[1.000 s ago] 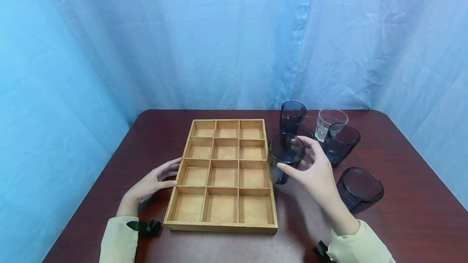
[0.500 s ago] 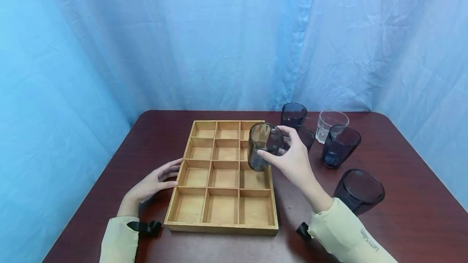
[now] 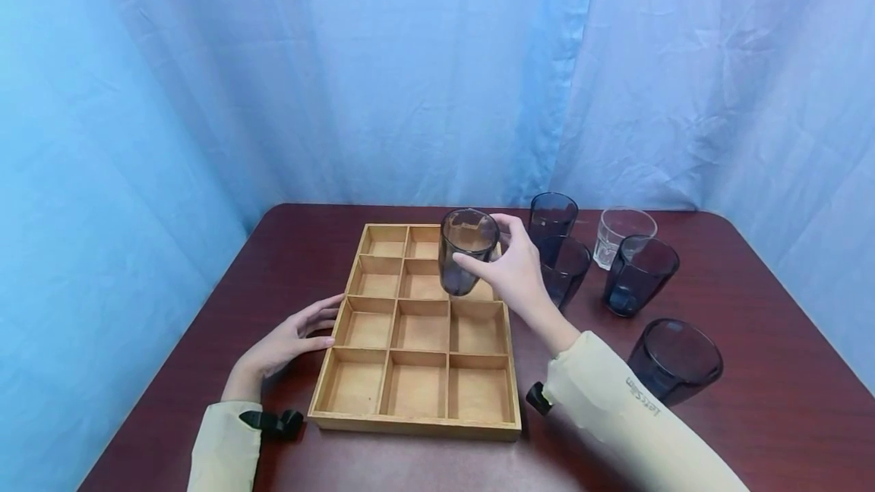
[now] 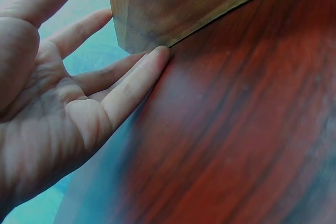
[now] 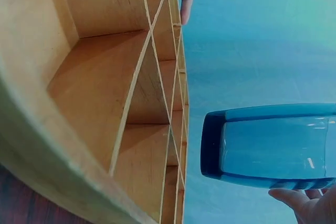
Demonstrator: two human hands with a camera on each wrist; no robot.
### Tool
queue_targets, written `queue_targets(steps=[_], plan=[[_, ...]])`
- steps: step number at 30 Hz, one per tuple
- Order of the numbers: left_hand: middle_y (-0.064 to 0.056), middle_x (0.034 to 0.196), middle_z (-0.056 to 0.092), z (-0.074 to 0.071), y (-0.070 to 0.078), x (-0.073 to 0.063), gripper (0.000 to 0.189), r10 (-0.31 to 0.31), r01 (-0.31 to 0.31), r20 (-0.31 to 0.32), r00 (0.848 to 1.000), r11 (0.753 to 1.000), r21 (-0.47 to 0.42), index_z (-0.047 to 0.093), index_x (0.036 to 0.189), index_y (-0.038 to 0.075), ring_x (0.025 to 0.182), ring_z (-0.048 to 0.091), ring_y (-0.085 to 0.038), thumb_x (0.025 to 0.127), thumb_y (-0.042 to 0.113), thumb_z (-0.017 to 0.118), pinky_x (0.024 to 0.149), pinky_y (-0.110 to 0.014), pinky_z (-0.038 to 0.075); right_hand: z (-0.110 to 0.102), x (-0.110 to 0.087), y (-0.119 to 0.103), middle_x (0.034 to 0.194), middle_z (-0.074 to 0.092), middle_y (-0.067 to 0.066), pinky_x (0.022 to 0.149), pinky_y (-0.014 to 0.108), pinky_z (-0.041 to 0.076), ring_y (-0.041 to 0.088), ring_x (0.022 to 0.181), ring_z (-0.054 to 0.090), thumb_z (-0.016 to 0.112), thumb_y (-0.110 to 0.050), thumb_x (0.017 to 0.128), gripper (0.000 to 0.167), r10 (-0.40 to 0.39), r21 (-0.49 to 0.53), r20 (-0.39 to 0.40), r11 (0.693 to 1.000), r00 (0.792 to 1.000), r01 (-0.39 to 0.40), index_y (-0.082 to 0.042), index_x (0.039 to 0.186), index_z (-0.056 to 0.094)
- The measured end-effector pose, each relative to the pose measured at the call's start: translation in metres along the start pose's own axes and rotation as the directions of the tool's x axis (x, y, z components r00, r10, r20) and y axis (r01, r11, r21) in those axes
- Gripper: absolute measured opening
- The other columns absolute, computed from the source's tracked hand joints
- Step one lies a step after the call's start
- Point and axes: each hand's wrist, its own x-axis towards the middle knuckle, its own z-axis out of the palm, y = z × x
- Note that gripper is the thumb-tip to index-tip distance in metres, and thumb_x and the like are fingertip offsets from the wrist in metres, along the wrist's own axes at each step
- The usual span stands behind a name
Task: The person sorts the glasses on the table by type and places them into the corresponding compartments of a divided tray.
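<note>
My right hand holds a dark tinted drinking glass by its side, thumb in front and fingers behind. The glass is upright, above the far right part of a wooden tray divided into several square compartments. In the right wrist view the base of the glass hangs apart from the tray's dividers, with the thumb at its side. My left hand touches the tray's left side with its fingers extended; in the left wrist view the fingertips meet the outer wooden wall.
Several dark glasses stand right of the tray, among them one behind the right forearm and one farther back. A clear glass is at the back right. Blue curtains surround the dark red table.
My right hand has carried the dark glass from beside the tray's right edge leftward and away from me, over the tray. The left hand has stayed at the tray's side.
</note>
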Motion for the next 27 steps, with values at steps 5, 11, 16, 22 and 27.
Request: queue_targets(steps=[5, 11, 16, 22, 27], plan=[[-0.019, 0.152, 0.036, 0.000, -0.001, 0.000, 0.072, -0.002, 0.002, -0.001, 1.000, 1.000, 0.004, 0.029, 0.153, 0.020, 0.135, 0.040, -0.041, 0.092, 0.023, 0.067, 0.108, -0.060, 0.035, 0.011, 0.006, -0.002, 0.135, 0.052, 0.010, 0.101, 0.046, 0.045, 0.028, 0.131, 0.049, 0.084, -0.036, 0.073, 0.078, 0.007, -0.006, 0.005, 1.000, 1.000, -0.007, -0.011, 0.135, 0.044], [-0.019, 0.153, 0.036, -0.001, 0.000, -0.001, 0.072, 0.008, -0.008, 0.008, 1.000, 1.000, -0.003, 0.029, 0.153, 0.020, 0.135, 0.040, -0.041, 0.092, 0.022, 0.066, 0.108, -0.058, 0.036, 0.022, 0.013, -0.004, 0.132, 0.053, 0.010, 0.098, 0.045, 0.046, 0.027, 0.126, 0.051, 0.084, -0.036, 0.074, 0.077, 0.010, 0.013, 0.016, 1.000, 1.000, -0.011, -0.010, 0.134, 0.044], [-0.020, 0.152, 0.036, 0.000, 0.003, -0.001, 0.072, 0.018, -0.018, 0.009, 1.000, 1.000, -0.021, 0.029, 0.153, 0.019, 0.135, 0.040, -0.041, 0.092, 0.021, 0.067, 0.108, -0.058, 0.036, 0.031, 0.017, -0.004, 0.130, 0.052, 0.013, 0.102, 0.046, 0.042, 0.028, 0.124, 0.050, 0.083, -0.036, 0.073, 0.078, 0.006, -0.005, 0.027, 1.000, 1.000, -0.006, -0.006, 0.133, 0.044], [-0.020, 0.152, 0.036, 0.003, 0.007, -0.002, 0.073, 0.008, -0.007, 0.014, 1.000, 1.000, -0.017, 0.028, 0.154, 0.019, 0.135, 0.040, -0.041, 0.092, 0.021, 0.067, 0.108, -0.058, 0.035, 0.039, 0.019, -0.002, 0.131, 0.050, 0.016, 0.104, 0.046, 0.040, 0.031, 0.124, 0.047, 0.083, -0.035, 0.073, 0.081, 0.033, -0.047, 0.058, 0.998, 0.998, -0.031, -0.003, 0.134, 0.042], [-0.021, 0.152, 0.036, 0.003, 0.008, 0.000, 0.073, 0.010, -0.010, 0.013, 1.000, 1.000, -0.003, 0.027, 0.154, 0.016, 0.134, 0.041, -0.040, 0.092, 0.021, 0.066, 0.108, -0.056, 0.037, 0.041, 0.020, 0.001, 0.133, 0.051, 0.016, 0.104, 0.046, 0.040, 0.030, 0.125, 0.048, 0.083, -0.036, 0.074, 0.082, 0.066, -0.047, 0.075, 0.997, 0.995, -0.063, -0.003, 0.136, 0.040]])
